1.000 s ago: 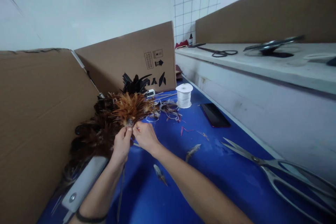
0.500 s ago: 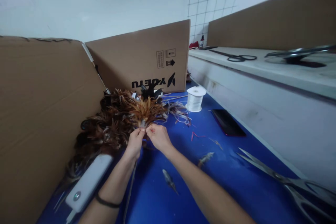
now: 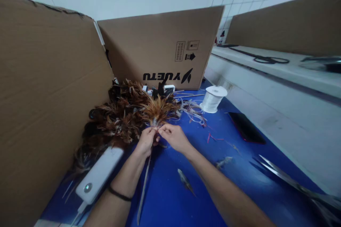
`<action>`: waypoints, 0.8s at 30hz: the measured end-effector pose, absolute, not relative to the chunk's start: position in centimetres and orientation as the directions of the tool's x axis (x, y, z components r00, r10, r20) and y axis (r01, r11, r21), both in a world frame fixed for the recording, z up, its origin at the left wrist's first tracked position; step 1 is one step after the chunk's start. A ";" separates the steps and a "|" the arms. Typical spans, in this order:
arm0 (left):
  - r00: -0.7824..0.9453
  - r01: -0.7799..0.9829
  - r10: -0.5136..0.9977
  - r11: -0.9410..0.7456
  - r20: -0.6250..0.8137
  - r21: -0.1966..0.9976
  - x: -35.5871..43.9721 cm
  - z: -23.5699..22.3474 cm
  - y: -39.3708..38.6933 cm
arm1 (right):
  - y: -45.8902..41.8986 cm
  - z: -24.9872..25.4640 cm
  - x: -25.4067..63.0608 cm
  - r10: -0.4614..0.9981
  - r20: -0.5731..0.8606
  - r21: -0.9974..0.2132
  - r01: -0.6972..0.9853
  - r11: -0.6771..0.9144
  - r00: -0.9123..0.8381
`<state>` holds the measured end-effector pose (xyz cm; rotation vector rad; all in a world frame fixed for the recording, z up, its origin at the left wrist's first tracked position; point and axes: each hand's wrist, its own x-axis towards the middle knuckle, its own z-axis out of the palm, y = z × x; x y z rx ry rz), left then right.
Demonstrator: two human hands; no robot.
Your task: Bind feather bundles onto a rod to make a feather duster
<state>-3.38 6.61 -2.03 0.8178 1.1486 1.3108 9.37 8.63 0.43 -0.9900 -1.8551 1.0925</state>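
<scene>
At the fingertips (image 3: 163, 128) of left hand (image 3: 145, 142) and right hand (image 3: 176, 137), orange-brown feather tuft (image 3: 156, 110).

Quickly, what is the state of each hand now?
Left hand: closed, pinching the base of the orange-brown feather bunch.
Right hand: closed beside that base; what it pinches cannot be told.

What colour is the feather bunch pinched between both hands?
Orange-brown feathers, paler at the base; clearest in the current head view.

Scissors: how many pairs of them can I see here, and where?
2. One metal pair lies on the blue table at the right; a black-handled pair lies on the white ledge. More could be hidden under the feathers.
</scene>
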 end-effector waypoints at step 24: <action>0.001 -0.272 0.973 0.224 -0.232 0.936 -2.0 -2.1 5.5 | 10.7 -3.4 26.5 0.870 0.284 -0.259 0.841 0.474 -0.403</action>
